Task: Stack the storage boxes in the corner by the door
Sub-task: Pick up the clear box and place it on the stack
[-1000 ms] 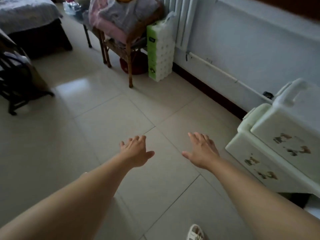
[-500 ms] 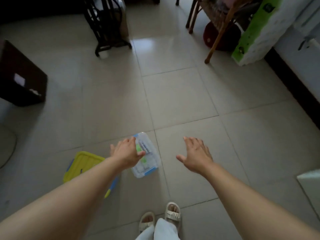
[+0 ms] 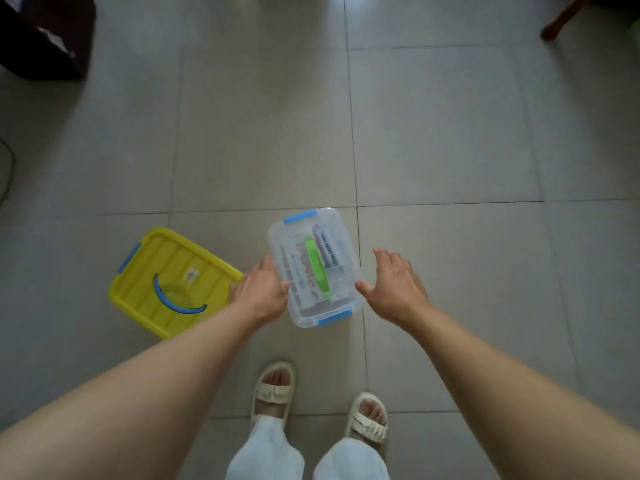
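You are reaching down for the clear storage box (image 3: 314, 268), the one with blue latches and a green handle (image 3: 317, 268) on its lid, which is sitting on the tiled floor (image 3: 450, 133) just ahead of your sandalled feet (image 3: 273, 389). Your left hand (image 3: 260, 292) is spread open against the box's left side, thumb at or very near the lid edge. Your right hand (image 3: 394, 287) is also spread wide, with its thumb tip just beside the box's right edge; whether it is touching is hard to tell. Neither hand is gripping anything.

This looks like the pickup step, with the stacking itself not begun. The next move probably calls for closing both palms onto the long sides and lifting the box level.

The yellow storage box (image 3: 166, 282), with its blue handle, is lying just beside your left hand, partly covered by your wrist. The corner by the door is not showing here. The clear box's contents are too blurred to identify, and the dark object (image 3: 45, 36) at the top left is cut off.
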Tool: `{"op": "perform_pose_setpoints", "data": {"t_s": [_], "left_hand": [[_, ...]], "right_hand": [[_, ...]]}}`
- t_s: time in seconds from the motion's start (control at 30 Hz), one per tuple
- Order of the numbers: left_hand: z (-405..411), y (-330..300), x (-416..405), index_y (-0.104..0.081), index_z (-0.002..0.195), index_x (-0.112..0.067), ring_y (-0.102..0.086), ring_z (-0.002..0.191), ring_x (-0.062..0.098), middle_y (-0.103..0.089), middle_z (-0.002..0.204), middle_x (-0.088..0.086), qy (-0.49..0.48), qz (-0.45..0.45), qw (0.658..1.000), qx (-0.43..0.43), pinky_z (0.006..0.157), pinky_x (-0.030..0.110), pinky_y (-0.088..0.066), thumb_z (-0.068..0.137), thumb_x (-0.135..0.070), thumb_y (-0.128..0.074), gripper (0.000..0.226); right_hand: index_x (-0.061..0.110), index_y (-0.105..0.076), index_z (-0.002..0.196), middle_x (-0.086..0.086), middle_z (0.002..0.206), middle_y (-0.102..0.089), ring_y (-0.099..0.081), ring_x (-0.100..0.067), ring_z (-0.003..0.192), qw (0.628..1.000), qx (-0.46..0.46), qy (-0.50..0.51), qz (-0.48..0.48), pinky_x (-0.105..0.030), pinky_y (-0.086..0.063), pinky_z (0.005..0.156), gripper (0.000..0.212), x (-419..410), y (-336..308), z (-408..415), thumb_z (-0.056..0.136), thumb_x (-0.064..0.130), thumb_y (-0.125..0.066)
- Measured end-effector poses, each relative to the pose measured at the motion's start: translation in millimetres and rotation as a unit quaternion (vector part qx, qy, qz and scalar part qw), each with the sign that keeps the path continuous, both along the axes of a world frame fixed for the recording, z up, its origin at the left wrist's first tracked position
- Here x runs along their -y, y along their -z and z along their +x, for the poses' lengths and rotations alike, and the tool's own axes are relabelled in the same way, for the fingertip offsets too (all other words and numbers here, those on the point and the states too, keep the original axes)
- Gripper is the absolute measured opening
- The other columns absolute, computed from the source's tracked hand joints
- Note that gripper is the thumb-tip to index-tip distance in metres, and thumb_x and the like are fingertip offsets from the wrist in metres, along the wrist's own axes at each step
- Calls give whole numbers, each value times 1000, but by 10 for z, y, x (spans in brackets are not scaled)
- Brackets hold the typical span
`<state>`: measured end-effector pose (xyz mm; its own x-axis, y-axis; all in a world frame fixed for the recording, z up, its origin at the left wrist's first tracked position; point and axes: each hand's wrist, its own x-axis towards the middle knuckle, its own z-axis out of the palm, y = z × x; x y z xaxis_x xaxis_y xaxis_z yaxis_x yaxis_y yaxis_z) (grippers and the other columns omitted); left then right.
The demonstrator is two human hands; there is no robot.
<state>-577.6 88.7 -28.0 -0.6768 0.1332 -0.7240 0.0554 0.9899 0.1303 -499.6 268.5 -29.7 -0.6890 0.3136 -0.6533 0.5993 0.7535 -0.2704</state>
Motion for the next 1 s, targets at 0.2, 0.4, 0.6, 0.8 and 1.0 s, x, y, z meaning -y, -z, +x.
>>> {"op": "perform_pose_setpoints", "data": {"t_s": [0.2,0.4,0.6,0.8,1.0], "left_hand": [[-204,1315,53,-35,135,-6,-50,126,37,-48,139,19,-47,18,998,27,102,42,-42,91,-28,-51,51],[-282,2146,-29,-28,134,3,-47,128,39,-48,138,24,-163,24,986,22,100,39,-40,94,-28,-51,55],[-255,2432,-61,-31,133,5,-47,127,40,-49,137,25,-222,3,975,-24,99,40,-40,97,-19,-45,45],[-237,2107,-148,-35,130,7,-48,126,40,-50,135,26,-198,10,979,-51,98,40,-40,98,-18,-45,42],[-216,1173,-388,-38,128,5,-49,124,41,-51,134,26,-156,43,985,-59,98,40,-41,97,-21,-48,41]], "right_hand": [[11,-26,145,-13,145,-37,-36,-30,133,999,10,32,-3,-42,-32,108,64,43,1247,-250,93,33,-54],[8,-32,139,-17,137,-43,-42,-34,126,998,-7,61,7,-42,-37,103,51,4,2116,-396,96,28,-50],[0,-44,124,-21,126,-51,-50,-35,114,992,-45,119,-7,-38,-40,92,30,39,2468,-499,97,13,-46],[1,-47,120,-18,123,-53,-51,-31,111,985,-66,156,-9,-35,-41,90,26,-28,2148,-416,96,11,-47],[0,-47,122,-19,126,-53,-52,-34,115,980,-71,185,4,-36,-42,94,29,-259,1195,-214,96,13,-47]]}}
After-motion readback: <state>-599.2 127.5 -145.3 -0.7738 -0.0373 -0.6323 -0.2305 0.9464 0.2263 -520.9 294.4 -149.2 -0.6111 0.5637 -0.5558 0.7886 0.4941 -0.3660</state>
